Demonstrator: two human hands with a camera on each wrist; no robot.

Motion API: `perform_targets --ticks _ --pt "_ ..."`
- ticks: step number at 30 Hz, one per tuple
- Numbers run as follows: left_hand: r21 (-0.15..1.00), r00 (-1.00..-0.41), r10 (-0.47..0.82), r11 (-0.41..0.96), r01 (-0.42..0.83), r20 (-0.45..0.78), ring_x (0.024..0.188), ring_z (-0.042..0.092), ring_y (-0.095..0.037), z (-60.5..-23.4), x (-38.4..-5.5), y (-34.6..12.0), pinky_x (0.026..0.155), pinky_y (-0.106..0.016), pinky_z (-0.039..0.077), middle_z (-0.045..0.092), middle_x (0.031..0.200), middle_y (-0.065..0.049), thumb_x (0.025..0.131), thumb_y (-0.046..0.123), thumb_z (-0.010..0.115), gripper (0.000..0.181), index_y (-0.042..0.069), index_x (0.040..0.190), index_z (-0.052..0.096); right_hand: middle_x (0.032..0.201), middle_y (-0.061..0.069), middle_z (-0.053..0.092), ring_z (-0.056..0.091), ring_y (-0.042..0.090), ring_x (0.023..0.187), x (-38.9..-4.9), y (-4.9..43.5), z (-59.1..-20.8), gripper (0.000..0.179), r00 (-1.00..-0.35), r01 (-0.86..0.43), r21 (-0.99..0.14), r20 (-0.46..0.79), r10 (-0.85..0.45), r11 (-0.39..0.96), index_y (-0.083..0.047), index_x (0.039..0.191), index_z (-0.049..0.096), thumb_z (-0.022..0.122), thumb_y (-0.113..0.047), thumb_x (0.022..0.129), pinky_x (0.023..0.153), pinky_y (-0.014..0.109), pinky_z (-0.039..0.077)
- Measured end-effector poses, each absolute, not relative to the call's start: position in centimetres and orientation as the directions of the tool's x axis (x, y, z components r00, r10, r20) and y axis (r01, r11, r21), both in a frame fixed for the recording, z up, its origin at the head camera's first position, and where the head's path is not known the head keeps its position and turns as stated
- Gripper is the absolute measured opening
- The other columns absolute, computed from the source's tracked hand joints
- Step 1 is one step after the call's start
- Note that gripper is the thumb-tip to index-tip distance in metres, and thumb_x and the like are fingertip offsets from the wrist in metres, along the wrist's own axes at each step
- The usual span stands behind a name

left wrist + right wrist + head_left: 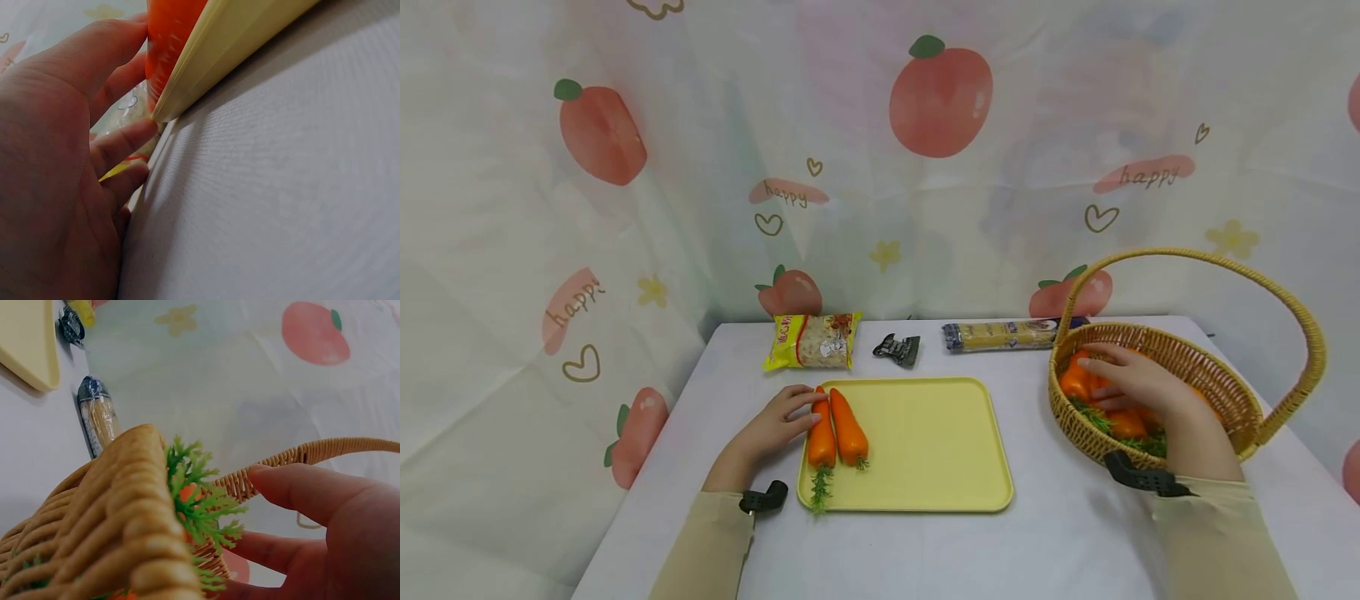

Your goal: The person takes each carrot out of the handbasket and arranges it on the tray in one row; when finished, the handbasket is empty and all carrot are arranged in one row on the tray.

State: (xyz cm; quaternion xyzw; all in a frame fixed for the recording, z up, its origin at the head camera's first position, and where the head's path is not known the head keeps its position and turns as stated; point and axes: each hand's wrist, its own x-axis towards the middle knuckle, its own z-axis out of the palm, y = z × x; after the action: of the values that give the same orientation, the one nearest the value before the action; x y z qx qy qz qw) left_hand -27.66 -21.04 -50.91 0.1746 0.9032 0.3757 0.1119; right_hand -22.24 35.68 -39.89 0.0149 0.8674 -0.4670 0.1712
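Two orange carrots with green tops lie side by side on the left part of a yellow tray (925, 446). My left hand (781, 421) is at the tray's left edge, its thumb and index finger touching the left carrot (822, 442). The right carrot (850, 429) lies free beside it. In the left wrist view, other fingers of that hand (56, 137) rest by the tray's rim. My right hand (1138, 379) reaches into a wicker basket (1217, 375), fingers loosely spread over several carrots (1126, 423). Green leaves (200, 506) show beside it in the right wrist view.
Behind the tray lie a yellow food packet (815, 342), a small dark packet (898, 350) and a long pack of noodles (1003, 335). The basket's tall handle (1210, 260) arches over the right side. A printed curtain (865, 108) hangs behind the white table.
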Motion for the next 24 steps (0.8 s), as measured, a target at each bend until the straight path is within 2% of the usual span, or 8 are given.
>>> perform_targets --ticks 13,19,24 --pt "0.724 -0.908 0.414 0.645 0.246 -0.06 0.142 0.033 -0.033 -50.53 -27.33 -21.15 0.118 -0.061 0.024 0.036 0.151 -0.004 0.095 0.051 0.06 0.045 0.041 0.138 0.055 0.147 0.036 0.031 0.069 0.021 0.097 -22.22 36.2 -40.5 0.077 -0.945 0.177 -0.857 -0.286 -0.161 0.484 -0.003 0.157 0.016 0.045 -0.049 0.102 0.086 0.034 0.059" --pt "0.727 -0.907 0.417 0.638 0.253 -0.051 0.142 0.034 -0.033 -50.61 -27.42 -21.12 0.118 -0.061 0.024 0.037 0.151 -0.005 0.095 0.051 0.06 0.045 0.04 0.138 0.055 0.147 0.028 0.039 0.064 0.019 0.104 -22.35 36.13 -40.71 0.069 -0.948 0.085 -0.838 -0.235 -0.216 0.539 -0.007 0.155 0.03 0.048 -0.047 0.102 0.087 0.027 0.057" --pt "0.728 -0.908 0.415 0.638 0.25 -0.052 0.142 0.035 -0.032 -50.76 -27.45 -21.09 0.118 -0.06 0.025 0.037 0.15 -0.004 0.094 0.051 0.06 0.045 0.04 0.138 0.055 0.146 0.027 0.041 0.061 0.021 0.109 -22.27 36.01 -40.68 0.065 -0.947 0.053 -0.831 -0.217 -0.235 0.554 -0.006 0.153 0.033 0.05 -0.043 0.102 0.087 0.026 0.056"
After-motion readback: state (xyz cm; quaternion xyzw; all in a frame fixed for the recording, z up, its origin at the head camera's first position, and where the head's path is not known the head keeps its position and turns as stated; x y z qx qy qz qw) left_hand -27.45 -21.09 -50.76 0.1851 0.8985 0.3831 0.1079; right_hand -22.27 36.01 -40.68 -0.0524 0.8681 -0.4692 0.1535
